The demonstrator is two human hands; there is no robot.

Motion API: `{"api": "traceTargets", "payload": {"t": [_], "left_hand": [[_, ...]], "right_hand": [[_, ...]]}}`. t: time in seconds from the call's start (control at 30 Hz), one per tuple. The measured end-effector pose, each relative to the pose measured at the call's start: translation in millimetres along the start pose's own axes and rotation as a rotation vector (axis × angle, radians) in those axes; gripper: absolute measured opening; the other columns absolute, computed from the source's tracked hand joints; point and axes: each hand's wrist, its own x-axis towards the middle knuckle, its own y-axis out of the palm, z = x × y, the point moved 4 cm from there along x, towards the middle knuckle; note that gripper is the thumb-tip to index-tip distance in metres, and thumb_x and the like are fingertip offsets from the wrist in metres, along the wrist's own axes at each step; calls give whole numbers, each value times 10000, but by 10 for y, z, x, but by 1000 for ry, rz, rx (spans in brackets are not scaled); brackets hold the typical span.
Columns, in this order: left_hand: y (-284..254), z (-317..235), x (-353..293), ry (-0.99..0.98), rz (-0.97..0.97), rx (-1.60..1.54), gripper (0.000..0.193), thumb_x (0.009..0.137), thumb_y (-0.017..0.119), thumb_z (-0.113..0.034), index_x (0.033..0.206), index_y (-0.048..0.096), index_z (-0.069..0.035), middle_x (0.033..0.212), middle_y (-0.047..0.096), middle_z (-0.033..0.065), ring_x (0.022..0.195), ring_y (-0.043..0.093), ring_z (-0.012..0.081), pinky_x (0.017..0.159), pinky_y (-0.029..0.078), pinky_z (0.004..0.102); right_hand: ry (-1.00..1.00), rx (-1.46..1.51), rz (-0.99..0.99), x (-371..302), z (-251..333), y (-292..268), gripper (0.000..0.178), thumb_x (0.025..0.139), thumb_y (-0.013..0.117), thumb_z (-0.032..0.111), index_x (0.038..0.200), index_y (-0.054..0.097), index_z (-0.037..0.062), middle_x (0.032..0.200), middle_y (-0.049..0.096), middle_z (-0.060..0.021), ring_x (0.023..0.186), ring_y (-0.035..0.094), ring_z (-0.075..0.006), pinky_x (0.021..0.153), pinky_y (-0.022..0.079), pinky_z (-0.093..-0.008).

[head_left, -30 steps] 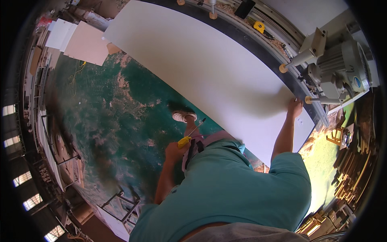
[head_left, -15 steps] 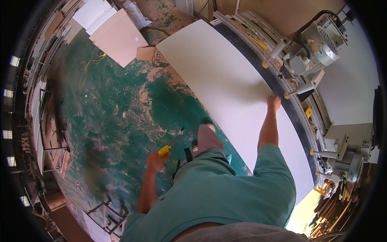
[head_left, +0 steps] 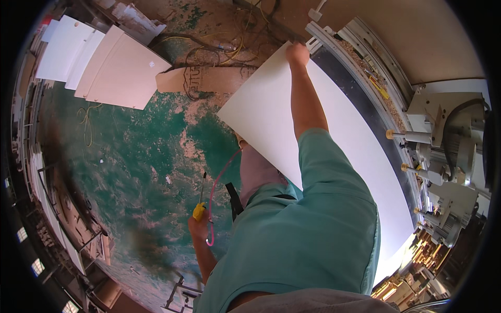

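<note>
My left hand (head_left: pixel 198 230) is closed round a yellow air blow gun (head_left: pixel 199 211) with a long thin metal nozzle pointing away from me. A pink hose (head_left: pixel 212 190) loops beside the gun and runs toward my leg. At the far end of a large white panel (head_left: pixel 347 135), my right hand (head_left: pixel 298 54) is closed on its far corner, the fingertips hidden from sight. The panel lies along my right side, against the dark bed of a machine (head_left: pixel 342 78).
Machine units with motors and round-tipped rods (head_left: pixel 412 136) line the right side. Stacked pale panels (head_left: pixel 117 68) stand at far left. Beside them a brown board (head_left: pixel 209 79) lies on the dusty green floor (head_left: pixel 141 156), with cables (head_left: pixel 237 52) beyond. Metal frames (head_left: pixel 182 293) are at lower left.
My right hand has moved forward along the panel to its far corner. My left hand still holds the blow gun, whose nozzle now points more straight ahead. My view has shifted.
</note>
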Motion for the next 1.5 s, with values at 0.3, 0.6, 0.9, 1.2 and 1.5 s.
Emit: {"api": "traceTargets", "payload": {"t": [0.3,0.6,0.9,1.2,1.5], "left_hand": [[-759,-358,746,-203,-5,-73,235,924,653,-283,874,625,-55,722,613,0,609,626,107,425,351,222],[-1390,-669,1646,-127,192,80,278,901,682,-305,841,663,-33,727,654,2,624,604,83,468,377,243],[-1731,-795,2106,150,465,636,422,824,709,-422,707,681,-17,572,613,43,546,607,163,546,452,325],[-1133,-1851,2255,251,466,661,346,870,674,-311,752,695,14,659,656,43,610,571,100,588,453,303],[-339,-1978,2325,530,846,1267,512,783,701,-551,785,713,-39,692,653,191,683,636,405,612,477,465]], "right_hand": [[-399,-640,550,349,476,10,250,867,571,241,1071,705,190,1154,668,-122,1071,630,-373,904,520,-459],[-577,-246,1271,-3896,2287,-105,162,836,585,188,924,691,103,1024,682,-77,926,670,-281,775,538,-438],[3,-110,121,-3064,1114,-615,231,871,554,160,1030,721,173,943,670,-122,804,665,-351,705,550,-457],[-218,129,713,-4446,2478,589,283,825,564,176,1084,674,145,1068,669,-144,957,663,-342,839,544,-432],[647,-77,-257,-4459,-1470,-1970,280,822,568,134,1046,734,103,955,697,-168,868,663,-340,795,529,-430]]}}
